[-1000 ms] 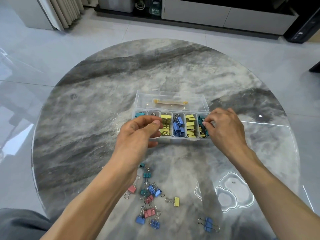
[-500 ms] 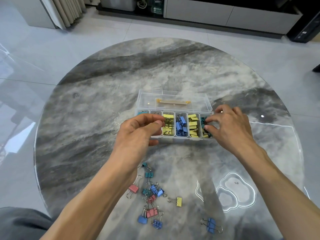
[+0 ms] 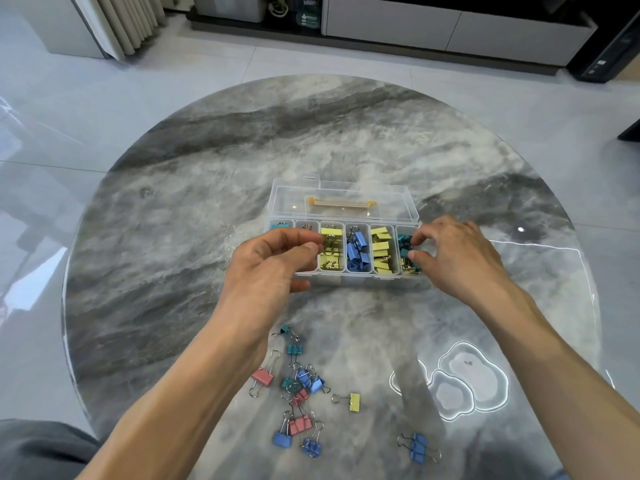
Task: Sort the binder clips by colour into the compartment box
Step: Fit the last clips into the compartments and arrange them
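So the round marbled desk (image 3: 173,254) has the clear compartment box (image 3: 346,277) sitting around the middle, lid (image 3: 343,199) flipped open toward the far side. Starting at the left end, the person's left hand (image 3: 266,271) hangs over the first couple of compartments with thumb and index finger drawn together like a pinch, but whether there's actually a clip in there can't be made out. A teal clip (image 3: 278,226) peeks out of the leftmost slot behind that hand. Next over: a slot of yellow clips (image 3: 330,249), then blue clips (image 3: 356,249), then another yellow batch (image 3: 382,249). At the right end, the right hand (image 3: 457,258) has its fingertips curled in on the teal clips (image 3: 404,244) in the last compartment, pinching at one of them.

Nearer the person, still loose on the desk, sits a jumble of unsorted clips (image 3: 298,386) in pink, teal and blue, a single yellow clip (image 3: 353,400) just right of that, and a blue pair (image 3: 417,446) well off to the right.
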`<state>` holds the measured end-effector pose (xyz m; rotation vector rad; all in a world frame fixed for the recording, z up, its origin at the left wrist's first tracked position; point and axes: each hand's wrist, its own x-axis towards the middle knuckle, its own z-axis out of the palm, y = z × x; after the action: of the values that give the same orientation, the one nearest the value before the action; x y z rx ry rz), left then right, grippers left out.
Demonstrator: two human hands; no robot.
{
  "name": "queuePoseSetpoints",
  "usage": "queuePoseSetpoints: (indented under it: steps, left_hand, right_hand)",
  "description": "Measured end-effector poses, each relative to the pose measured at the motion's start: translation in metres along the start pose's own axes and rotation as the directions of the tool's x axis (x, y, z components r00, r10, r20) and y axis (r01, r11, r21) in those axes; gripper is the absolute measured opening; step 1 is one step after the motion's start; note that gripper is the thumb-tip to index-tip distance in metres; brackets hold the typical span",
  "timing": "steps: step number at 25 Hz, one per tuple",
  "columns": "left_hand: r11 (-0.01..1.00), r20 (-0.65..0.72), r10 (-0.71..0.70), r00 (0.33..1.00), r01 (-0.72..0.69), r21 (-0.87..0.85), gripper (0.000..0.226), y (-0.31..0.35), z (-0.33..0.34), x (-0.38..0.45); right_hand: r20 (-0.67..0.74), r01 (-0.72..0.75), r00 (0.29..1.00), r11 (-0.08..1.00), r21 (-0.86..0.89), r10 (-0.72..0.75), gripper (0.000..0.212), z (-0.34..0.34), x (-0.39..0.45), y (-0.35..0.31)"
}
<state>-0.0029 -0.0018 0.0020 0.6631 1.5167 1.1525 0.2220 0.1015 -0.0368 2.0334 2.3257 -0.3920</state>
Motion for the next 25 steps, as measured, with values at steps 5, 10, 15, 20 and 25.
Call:
queuePoseSetpoints:
  steps: [5,10,15,20,25]
  left_hand:
    - [1.000,0.001,-0.002,1.000,0.002,0.000,0.017,0.002,0.000,0.002]
    - [0.998,-0.047,0.045,0.998,-0.047,-0.045,0.017,0.015,-0.008,0.002]
    - [0.994,-0.117,0.067,0.991,-0.076,-0.072,0.017,0.020,-0.016,0.010]
    - [0.996,-0.088,0.068,0.994,-0.073,-0.049,0.017,0.012,-0.016,0.008]
    - [0.995,-0.101,0.088,0.991,-0.092,-0.034,0.017,0.012,-0.013,0.008]
  right_hand:
    - [0.120,0.050,0.992,0.999,0.001,-0.050,0.011,-0.011,-0.005,0.012]
    - [-0.027,0.041,0.999,0.999,-0.009,-0.041,0.008,-0.017,-0.009,0.001]
    - [0.095,0.375,0.912,0.905,0.203,-0.399,0.016,0.014,-0.066,-0.062]
    - [0.179,0.772,0.635,0.626,-0.110,-0.752,0.082,0.093,-0.080,-0.083]
    - [0.000,0.720,0.693,0.692,-0.044,-0.721,0.038,0.101,-0.073,-0.076]
